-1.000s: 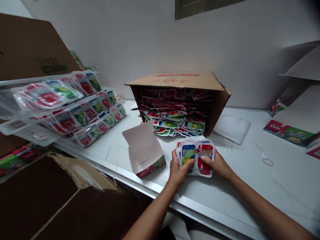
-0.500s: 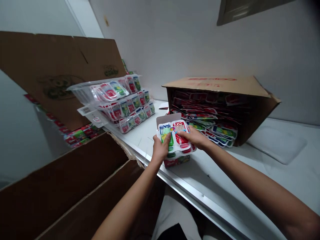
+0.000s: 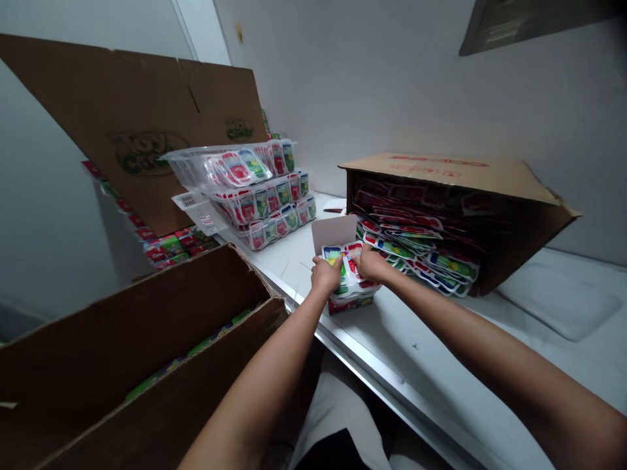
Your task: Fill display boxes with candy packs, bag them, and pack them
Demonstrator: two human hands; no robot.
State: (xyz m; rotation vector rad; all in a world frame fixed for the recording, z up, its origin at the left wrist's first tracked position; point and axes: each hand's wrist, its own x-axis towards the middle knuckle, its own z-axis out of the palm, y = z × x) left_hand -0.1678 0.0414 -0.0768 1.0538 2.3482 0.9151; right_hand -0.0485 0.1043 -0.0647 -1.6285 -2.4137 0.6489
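Note:
Between my two hands is a stack of red and green twin candy packs (image 3: 349, 281), at the open top of a small carton (image 3: 335, 232) whose white flap stands up behind. My left hand (image 3: 326, 274) grips the left edge of the stack, thumb on the green half. My right hand (image 3: 371, 264) is closed on the right edge, by the red half. The packs lie tilted, and their lower edges still show in front above the carton's red printed side. How deep they sit inside is hidden.
A large cardboard box (image 3: 450, 167) on its side, full of loose packs, lies right of the carton. Clear trays of packs (image 3: 259, 196) are stacked at left. An open brown carton (image 3: 210, 365) stands below the table's front edge. A clear plastic sheet (image 3: 563, 300) lies far right.
The stack of packs has gone lower and closer against the carton's flap, with both hands staying on it. The camera view has shifted slightly, showing green packs inside the lower brown carton.

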